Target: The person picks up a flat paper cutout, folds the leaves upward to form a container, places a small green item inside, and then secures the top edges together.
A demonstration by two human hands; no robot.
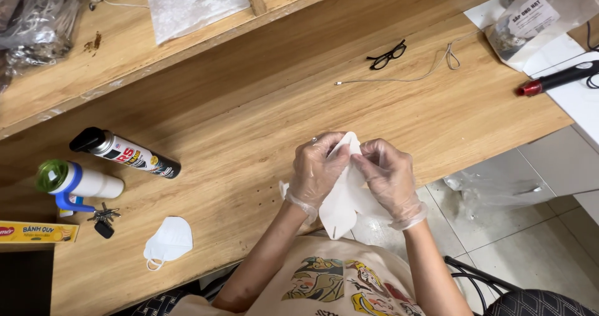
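A long wooden surface [237, 122] runs from near left to far right, with a raised wooden shelf [125, 48] along its far edge. On the shelf lie a clear plastic bag [193, 4] with a white label, and at far left a crumpled clear bag [34, 23] whose contents cannot be made out. At far right a clear pouch [536, 19] with a white label holds dark grainy matter, resting on white sheets. Near it lies a black tool with a red tip [555, 79].

At left lie a spray can [128, 154] with a black cap and a red-and-white label, then a white can with a green cap and blue trigger [75, 182], then a flat yellow box [37, 232] at the left edge, with keys [103, 219] beside it. A folded white mask [168, 241] lies near the front edge.

Both hands wear thin clear gloves and meet at the near edge of the surface: the left hand [318, 169] and the right hand [387, 175] pinch the top of a white mask [343, 197], held upright between them. Farther off lie black glasses [387, 55] and a thin cord [412, 72].
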